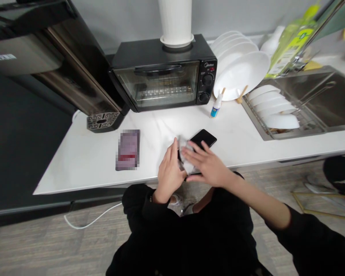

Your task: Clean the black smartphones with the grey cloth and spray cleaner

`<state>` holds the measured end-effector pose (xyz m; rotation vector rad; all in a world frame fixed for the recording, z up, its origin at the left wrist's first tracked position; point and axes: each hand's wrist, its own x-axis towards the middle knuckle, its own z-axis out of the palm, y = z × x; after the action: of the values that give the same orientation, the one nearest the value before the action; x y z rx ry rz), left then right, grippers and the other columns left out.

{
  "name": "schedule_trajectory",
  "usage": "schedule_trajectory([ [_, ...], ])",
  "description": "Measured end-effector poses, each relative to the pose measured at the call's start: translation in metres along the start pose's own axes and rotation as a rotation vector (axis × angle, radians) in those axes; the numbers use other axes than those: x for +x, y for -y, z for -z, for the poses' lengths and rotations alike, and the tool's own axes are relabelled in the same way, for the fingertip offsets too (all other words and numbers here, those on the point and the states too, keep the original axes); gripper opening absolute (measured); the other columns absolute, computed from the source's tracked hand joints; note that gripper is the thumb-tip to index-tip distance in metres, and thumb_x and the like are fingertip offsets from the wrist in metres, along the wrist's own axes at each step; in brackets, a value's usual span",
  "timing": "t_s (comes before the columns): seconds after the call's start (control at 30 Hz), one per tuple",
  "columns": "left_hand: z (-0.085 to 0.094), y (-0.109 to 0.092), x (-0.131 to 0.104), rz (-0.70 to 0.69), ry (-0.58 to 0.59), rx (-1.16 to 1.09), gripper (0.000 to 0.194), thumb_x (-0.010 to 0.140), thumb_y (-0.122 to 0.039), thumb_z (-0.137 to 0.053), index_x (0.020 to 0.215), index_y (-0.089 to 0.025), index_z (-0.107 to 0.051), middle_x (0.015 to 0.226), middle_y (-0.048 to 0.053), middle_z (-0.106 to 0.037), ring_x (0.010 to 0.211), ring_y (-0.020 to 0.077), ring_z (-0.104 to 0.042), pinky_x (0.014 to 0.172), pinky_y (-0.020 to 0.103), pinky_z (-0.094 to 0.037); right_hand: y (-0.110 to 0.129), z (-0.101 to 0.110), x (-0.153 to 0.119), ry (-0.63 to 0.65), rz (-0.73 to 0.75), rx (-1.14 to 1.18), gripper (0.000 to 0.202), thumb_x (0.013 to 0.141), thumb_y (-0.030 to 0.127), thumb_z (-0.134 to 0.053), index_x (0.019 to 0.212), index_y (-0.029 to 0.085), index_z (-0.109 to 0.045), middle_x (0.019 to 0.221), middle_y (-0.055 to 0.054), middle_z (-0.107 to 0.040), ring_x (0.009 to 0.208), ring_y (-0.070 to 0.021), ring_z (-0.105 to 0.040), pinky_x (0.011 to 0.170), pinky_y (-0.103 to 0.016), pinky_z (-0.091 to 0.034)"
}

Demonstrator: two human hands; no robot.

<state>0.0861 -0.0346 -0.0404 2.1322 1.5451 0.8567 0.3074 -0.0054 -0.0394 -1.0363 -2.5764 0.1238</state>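
Note:
My left hand (pixel 170 168) is at the counter's front edge, fingers together along the side of a small dark object that I cannot make out. A crumpled white tissue (pixel 187 155) covers most of that object. Pressed over the tissue is my right hand (pixel 208 166), its fingers somewhat spread. Just behind the right hand, a black phone (pixel 204 137) lies flat on the white counter (pixel 83 161). A small white bottle with a blue label (pixel 214 109) stands farther back, near the toaster oven.
A black toaster oven (pixel 161 73) with a white pot (pixel 176 23) on top stands at the back. Left are a drinks dispenser (pixel 83 76) and a blurred-out purple item (pixel 128 149). Racked white plates (pixel 241 73), a green soap bottle (pixel 293 48) and a sink (pixel 330 111) are right.

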Motion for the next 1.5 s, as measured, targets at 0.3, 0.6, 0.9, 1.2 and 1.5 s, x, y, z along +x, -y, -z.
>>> schedule_trajectory([
  [0.3,0.002,-0.001,0.000,0.013,0.011,0.012,0.111,0.090,-0.026,-0.079,0.172,-0.030,-0.005,0.162,0.015,-0.048,0.145,0.0321,-0.055,0.119,0.049,-0.050,-0.002,0.003,-0.013,0.005,-0.003,-0.013,0.092,0.098,0.078,-0.049,0.169,0.020,-0.034,0.171,-0.009,-0.043,0.166,-0.0395,-0.019,0.132,-0.071,-0.021],
  [0.6,0.002,0.000,0.000,0.023,0.021,0.015,0.112,0.088,-0.030,-0.082,0.173,-0.030,-0.008,0.164,0.015,-0.046,0.150,0.0330,-0.050,0.122,0.050,-0.047,0.000,0.006,-0.026,0.012,-0.034,-0.065,0.103,0.097,0.083,-0.042,0.173,0.019,-0.018,0.174,-0.011,-0.036,0.167,-0.0391,-0.016,0.133,-0.069,-0.016],
  [0.9,-0.002,0.003,0.000,-0.018,-0.016,0.012,0.113,0.089,-0.029,-0.081,0.173,-0.028,-0.005,0.163,0.016,-0.048,0.149,0.0330,-0.052,0.121,0.050,-0.049,0.008,0.001,-0.003,0.027,0.040,-0.035,0.111,0.094,0.086,-0.045,0.166,0.002,-0.032,0.167,-0.027,-0.041,0.163,-0.0377,-0.031,0.134,-0.063,-0.021],
  [1.2,-0.003,0.004,-0.002,-0.029,-0.022,0.001,0.109,0.092,-0.018,-0.074,0.173,-0.028,-0.002,0.162,0.017,-0.048,0.147,0.0336,-0.053,0.119,0.050,-0.050,0.012,0.000,0.008,0.045,0.072,-0.009,0.108,0.095,0.086,-0.042,0.162,0.001,-0.041,0.164,-0.027,-0.047,0.158,-0.0365,-0.042,0.133,-0.061,-0.023],
  [1.5,-0.001,0.004,-0.002,-0.027,-0.021,-0.016,0.107,0.093,-0.020,-0.073,0.173,-0.029,-0.002,0.162,0.017,-0.048,0.148,0.0331,-0.053,0.120,0.050,-0.049,0.008,0.001,-0.010,0.021,0.074,-0.003,0.101,0.098,0.080,-0.049,0.168,0.010,-0.031,0.167,-0.023,-0.044,0.158,-0.0353,-0.041,0.132,-0.064,-0.023],
])
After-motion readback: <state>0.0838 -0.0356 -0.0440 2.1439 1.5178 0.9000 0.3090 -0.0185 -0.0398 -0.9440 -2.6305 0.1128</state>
